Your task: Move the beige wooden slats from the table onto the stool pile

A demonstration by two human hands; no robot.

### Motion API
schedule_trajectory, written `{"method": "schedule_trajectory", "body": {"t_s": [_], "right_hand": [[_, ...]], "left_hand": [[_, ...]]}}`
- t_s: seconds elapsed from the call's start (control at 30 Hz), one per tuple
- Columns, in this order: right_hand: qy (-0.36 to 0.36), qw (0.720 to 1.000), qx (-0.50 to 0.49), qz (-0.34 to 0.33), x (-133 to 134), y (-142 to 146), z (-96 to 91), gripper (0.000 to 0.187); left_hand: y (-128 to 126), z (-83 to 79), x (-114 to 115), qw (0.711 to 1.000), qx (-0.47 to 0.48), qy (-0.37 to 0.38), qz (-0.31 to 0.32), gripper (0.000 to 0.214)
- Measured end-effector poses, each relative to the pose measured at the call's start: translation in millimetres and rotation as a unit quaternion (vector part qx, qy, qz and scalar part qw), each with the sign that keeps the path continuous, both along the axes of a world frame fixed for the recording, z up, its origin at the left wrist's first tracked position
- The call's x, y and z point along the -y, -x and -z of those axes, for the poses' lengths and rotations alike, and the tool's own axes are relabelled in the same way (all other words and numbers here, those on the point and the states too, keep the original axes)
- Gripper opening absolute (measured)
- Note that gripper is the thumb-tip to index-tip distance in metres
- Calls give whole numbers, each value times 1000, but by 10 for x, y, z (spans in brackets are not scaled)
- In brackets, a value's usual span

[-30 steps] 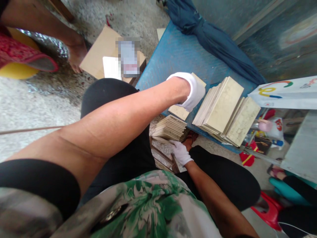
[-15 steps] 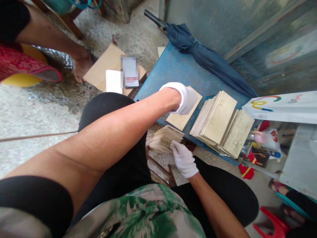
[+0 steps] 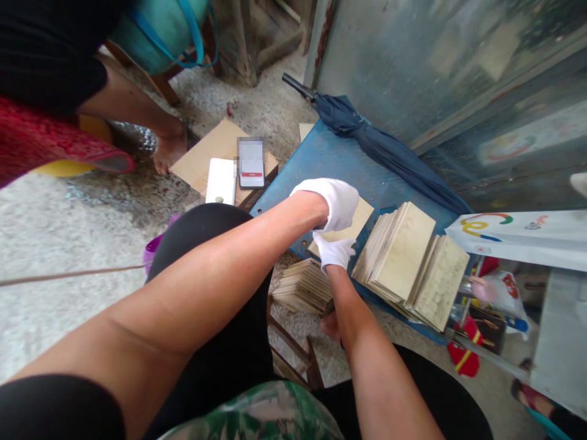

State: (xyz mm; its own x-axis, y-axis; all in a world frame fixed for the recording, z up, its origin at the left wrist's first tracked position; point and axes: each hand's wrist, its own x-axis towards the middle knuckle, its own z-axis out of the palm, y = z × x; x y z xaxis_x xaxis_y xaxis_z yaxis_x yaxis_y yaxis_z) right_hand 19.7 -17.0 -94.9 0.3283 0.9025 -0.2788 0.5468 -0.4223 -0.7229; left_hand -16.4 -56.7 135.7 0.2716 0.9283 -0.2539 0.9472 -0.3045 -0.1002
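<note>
Both gloved hands on one tile at the blue platform's near edge

Left hand [image 3: 337,201] grips the tile [image 3: 355,223] from above, right hand [image 3: 334,252] pinches its near edge — a slip could knock it onto the stack [image 3: 302,287] below, chipping it.

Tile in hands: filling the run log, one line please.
left hand: on tile | right hand: at tile edge | tile: on blue board

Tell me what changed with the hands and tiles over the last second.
The right hand left the low tile stack and rose to the flat tile on the blue board, meeting the left hand, which remains on that tile. The leaning tiles, umbrella and phone kept their places.
</note>
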Motion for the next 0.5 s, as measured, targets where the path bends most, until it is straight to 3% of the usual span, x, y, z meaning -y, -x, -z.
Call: {"method": "schedule_trajectory", "body": {"t_s": [0.13,0.27,0.33,0.5], "right_hand": [[-10,1000,15,18,-78,92,77,127],[-20,998,43,-44,-126,90,105,106],[-9,998,46,-47,-122,71,78,111],[3,1000,13,23,-57,-26,-53,129]], "left_hand": [[67,-39,-6,1000,14,-3,-5,45],[105,-59,8,1000,8,-12,-9,47],[109,-53,14,1000,2,-9,-6,47],[86,-27,27,1000,17,-9,3,44]]}}
